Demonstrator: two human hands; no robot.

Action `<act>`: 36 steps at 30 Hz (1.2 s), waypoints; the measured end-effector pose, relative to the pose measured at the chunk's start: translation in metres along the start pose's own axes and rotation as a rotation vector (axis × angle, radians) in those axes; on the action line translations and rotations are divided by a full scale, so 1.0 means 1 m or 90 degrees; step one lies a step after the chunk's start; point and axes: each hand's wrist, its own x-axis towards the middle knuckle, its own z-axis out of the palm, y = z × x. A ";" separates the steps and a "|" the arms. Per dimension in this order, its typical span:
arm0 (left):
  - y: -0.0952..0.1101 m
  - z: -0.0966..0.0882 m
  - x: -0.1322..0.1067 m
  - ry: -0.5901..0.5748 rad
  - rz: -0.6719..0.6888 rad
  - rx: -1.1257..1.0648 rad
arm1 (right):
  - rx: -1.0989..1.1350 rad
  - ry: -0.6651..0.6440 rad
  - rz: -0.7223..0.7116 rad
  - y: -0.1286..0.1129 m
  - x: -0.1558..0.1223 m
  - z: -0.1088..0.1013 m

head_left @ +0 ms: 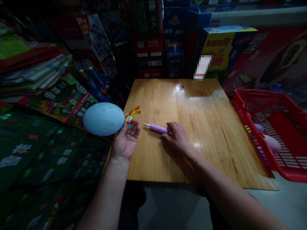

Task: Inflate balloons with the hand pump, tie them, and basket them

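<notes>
An inflated light-blue balloon (pixel 103 118) with pink marks floats at the left edge of a wooden table (pixel 192 127). Its neck meets the fingertips of my left hand (pixel 125 139), which lies palm up with fingers spread. My right hand (pixel 176 139) rests on the table, its fingers closed on the rear end of a purple hand pump (pixel 158 128), whose white nozzle points left toward the balloon. Some uninflated yellow and orange balloons (pixel 132 112) lie on the table just behind the blue balloon's neck.
A red plastic basket (pixel 275 127) at the table's right holds pale inflated balloons (pixel 272 142). Stacked printed boxes and packets crowd the left side (pixel 48 95) and the back (pixel 168 48). Grey floor shows below the table's near edge.
</notes>
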 end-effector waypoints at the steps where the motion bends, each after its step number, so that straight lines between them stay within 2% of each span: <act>1: -0.001 0.000 -0.001 -0.006 -0.002 0.002 | 0.011 0.000 -0.001 0.000 0.000 -0.002; 8: 0.000 -0.010 -0.010 -0.032 -0.002 0.023 | 0.041 0.117 -0.034 -0.003 -0.014 -0.020; 11: 0.002 -0.016 -0.019 -0.015 -0.001 0.016 | 0.051 0.177 -0.018 -0.009 -0.035 -0.036; 13: 0.001 -0.018 -0.034 -0.017 -0.012 0.013 | 0.091 0.207 0.008 -0.017 -0.056 -0.048; 16: -0.008 -0.017 -0.073 -0.037 -0.050 0.000 | 0.219 0.188 0.087 -0.041 -0.100 -0.059; 20: -0.035 -0.017 -0.149 -0.036 -0.126 -0.060 | 0.436 0.066 0.195 -0.085 -0.162 -0.055; 24: -0.059 -0.026 -0.224 -0.011 -0.167 -0.113 | 0.541 -0.010 0.239 -0.126 -0.208 -0.044; 27: -0.065 -0.036 -0.269 0.020 -0.192 -0.100 | 0.572 -0.049 0.244 -0.146 -0.235 -0.042; 31: -0.063 -0.047 -0.315 0.046 -0.170 -0.078 | 0.595 -0.102 0.218 -0.161 -0.268 -0.044; 36: -0.061 -0.051 -0.349 0.029 -0.164 -0.095 | 0.562 -0.092 0.196 -0.174 -0.297 -0.054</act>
